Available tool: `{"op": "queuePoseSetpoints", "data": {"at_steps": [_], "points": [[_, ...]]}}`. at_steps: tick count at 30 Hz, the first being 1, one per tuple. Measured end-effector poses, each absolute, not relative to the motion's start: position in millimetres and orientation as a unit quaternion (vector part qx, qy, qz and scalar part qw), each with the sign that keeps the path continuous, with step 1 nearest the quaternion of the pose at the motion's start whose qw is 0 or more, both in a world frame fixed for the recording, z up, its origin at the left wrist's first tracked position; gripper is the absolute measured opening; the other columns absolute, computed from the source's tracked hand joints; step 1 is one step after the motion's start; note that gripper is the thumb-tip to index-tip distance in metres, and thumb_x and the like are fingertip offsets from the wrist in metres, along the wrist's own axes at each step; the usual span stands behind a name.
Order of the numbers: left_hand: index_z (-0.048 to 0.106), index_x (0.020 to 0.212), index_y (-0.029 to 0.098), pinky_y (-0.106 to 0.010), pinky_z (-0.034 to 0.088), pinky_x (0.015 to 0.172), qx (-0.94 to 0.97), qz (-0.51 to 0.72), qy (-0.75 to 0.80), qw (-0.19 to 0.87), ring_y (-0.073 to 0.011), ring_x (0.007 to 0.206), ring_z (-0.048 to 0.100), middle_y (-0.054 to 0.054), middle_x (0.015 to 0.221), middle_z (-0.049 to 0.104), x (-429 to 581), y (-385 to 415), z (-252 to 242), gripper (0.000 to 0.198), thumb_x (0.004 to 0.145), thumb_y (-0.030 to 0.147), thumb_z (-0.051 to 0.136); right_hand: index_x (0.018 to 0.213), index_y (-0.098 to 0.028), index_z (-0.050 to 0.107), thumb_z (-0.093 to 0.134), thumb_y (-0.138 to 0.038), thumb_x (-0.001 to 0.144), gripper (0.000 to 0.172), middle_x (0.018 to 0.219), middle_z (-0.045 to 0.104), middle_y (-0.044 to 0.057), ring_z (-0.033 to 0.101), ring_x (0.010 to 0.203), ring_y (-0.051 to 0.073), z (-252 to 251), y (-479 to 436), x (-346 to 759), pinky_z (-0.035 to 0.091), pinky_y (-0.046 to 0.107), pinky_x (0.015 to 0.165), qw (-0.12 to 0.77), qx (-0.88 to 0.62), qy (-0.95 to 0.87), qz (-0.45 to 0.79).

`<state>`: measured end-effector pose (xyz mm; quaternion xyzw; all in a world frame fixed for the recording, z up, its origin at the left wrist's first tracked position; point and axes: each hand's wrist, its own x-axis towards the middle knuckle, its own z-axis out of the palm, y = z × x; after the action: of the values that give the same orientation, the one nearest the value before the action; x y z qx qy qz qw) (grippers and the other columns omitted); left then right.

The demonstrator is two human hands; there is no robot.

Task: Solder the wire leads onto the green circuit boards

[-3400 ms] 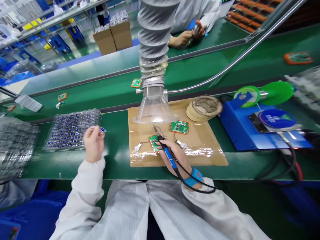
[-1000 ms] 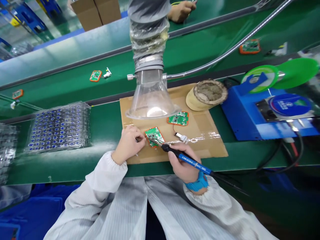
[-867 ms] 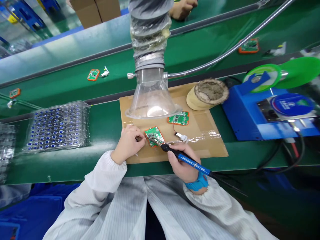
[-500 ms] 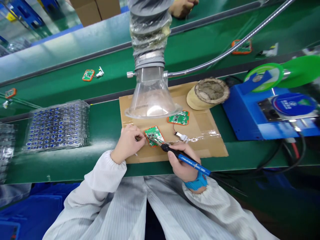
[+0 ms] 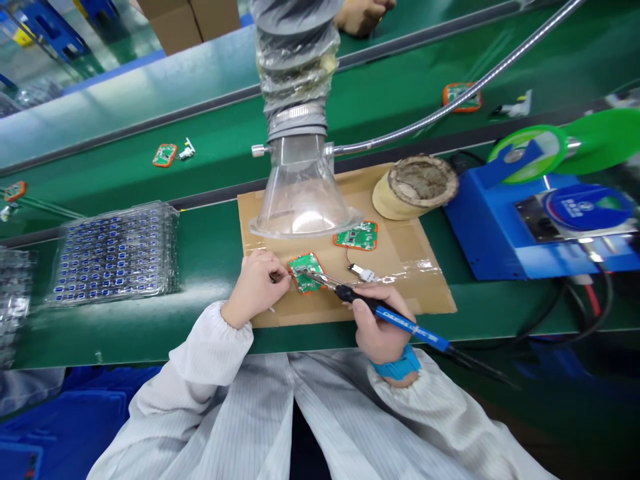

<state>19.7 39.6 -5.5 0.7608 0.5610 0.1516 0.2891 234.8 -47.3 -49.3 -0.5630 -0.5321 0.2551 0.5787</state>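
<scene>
My right hand (image 5: pixel 384 323) grips a soldering iron (image 5: pixel 413 328) by its blue and black handle. Its metal tip reaches over a green circuit board (image 5: pixel 306 272) with an orange rim that lies on a cardboard sheet (image 5: pixel 280 313). At the board's left edge my left hand (image 5: pixel 259 285) is closed in a pinch; what it pinches is small and mostly hidden by the fingers. A second orange-rimmed circuit board (image 5: pixel 357 236) lies behind, with a wire running to a small white connector piece (image 5: pixel 361 272).
A clear fume hood (image 5: pixel 306 193) hangs over the cardboard. Right of it stand a yellowish pot (image 5: pixel 400 197) and a blue solder-feeding unit (image 5: pixel 480 230). Stacked plastic trays (image 5: pixel 115 253) sit left. Beyond, a green belt (image 5: pixel 220 133) carries more boards. A co-worker's hand (image 5: pixel 363 17) shows at the top.
My right hand has drawn back to the right with the soldering iron. My left hand stays at the board. Boards on the belt have shifted left.
</scene>
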Motion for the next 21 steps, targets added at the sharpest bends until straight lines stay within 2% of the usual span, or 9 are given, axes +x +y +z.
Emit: {"op": "queuePoseSetpoints", "data": {"at_steps": [5, 10, 12, 17, 19, 21], "points": [[0.067, 0.067, 0.019, -0.041, 0.038, 0.09, 0.767, 0.14, 0.557, 0.286, -0.0216, 0.092, 0.057, -0.002, 0.081, 0.066, 20, 38, -6, 0.015, 0.082, 0.016, 0.069, 0.094, -0.022, 0.069, 0.069, -0.036, 0.09, 0.014, 0.089, 0.067, 0.005, 0.07, 0.078, 0.021, -59, -47, 237, 0.059, 0.038, 0.072, 0.598, -0.569, -0.489, 0.284], [0.061, 0.076, 0.018, -0.042, 0.044, 0.089, 0.809, 0.133, 0.512, 0.257, -0.0244, 0.097, 0.053, -0.008, 0.099, 0.061, 16, 32, -2, 0.009, 0.082, 0.014, 0.064, 0.095, -0.022, 0.067, 0.068, -0.032, 0.091, 0.011, 0.091, 0.065, 0.003, 0.068, 0.064, 0.016, -53, -45, 237, 0.058, 0.034, 0.064, 0.622, -0.544, -0.469, 0.311], [0.056, 0.074, 0.018, -0.041, 0.046, 0.09, 0.79, 0.146, 0.502, 0.321, -0.023, 0.095, 0.054, -0.008, 0.096, 0.061, 8, 37, 2, 0.012, 0.083, 0.012, 0.059, 0.094, -0.022, 0.067, 0.069, -0.032, 0.09, 0.011, 0.091, 0.065, 0.003, 0.069, 0.067, 0.017, -52, -45, 238, 0.059, 0.034, 0.062, 0.627, -0.543, -0.465, 0.308], [0.053, 0.079, 0.017, -0.029, 0.05, 0.072, 0.503, 0.17, 0.539, 0.653, -0.0157, 0.075, 0.064, -0.005, 0.084, 0.064, -41, 76, 14, 0.017, 0.086, 0.029, 0.062, 0.09, -0.021, 0.069, 0.072, -0.035, 0.088, 0.015, 0.082, 0.067, 0.004, 0.069, 0.072, 0.021, -54, -46, 242, 0.057, 0.038, 0.067, 0.621, -0.554, -0.466, 0.299], [0.052, 0.081, 0.017, -0.026, 0.05, 0.064, 0.405, 0.195, 0.559, 0.697, -0.0146, 0.067, 0.065, -0.006, 0.083, 0.066, -66, 100, 19, 0.021, 0.08, 0.03, 0.068, 0.09, -0.021, 0.069, 0.072, -0.036, 0.089, 0.015, 0.074, 0.066, 0.003, 0.069, 0.073, 0.022, -55, -45, 244, 0.056, 0.039, 0.07, 0.618, -0.551, -0.473, 0.301], [0.049, 0.079, 0.017, -0.025, 0.05, 0.06, 0.375, 0.256, 0.57, 0.685, -0.0145, 0.063, 0.065, -0.007, 0.082, 0.067, -87, 130, 23, 0.026, 0.076, 0.028, 0.072, 0.089, -0.02, 0.069, 0.072, -0.036, 0.089, 0.016, 0.074, 0.067, 0.002, 0.069, 0.069, 0.021, -56, -45, 245, 0.054, 0.036, 0.069, 0.612, -0.553, -0.48, 0.298]]}}
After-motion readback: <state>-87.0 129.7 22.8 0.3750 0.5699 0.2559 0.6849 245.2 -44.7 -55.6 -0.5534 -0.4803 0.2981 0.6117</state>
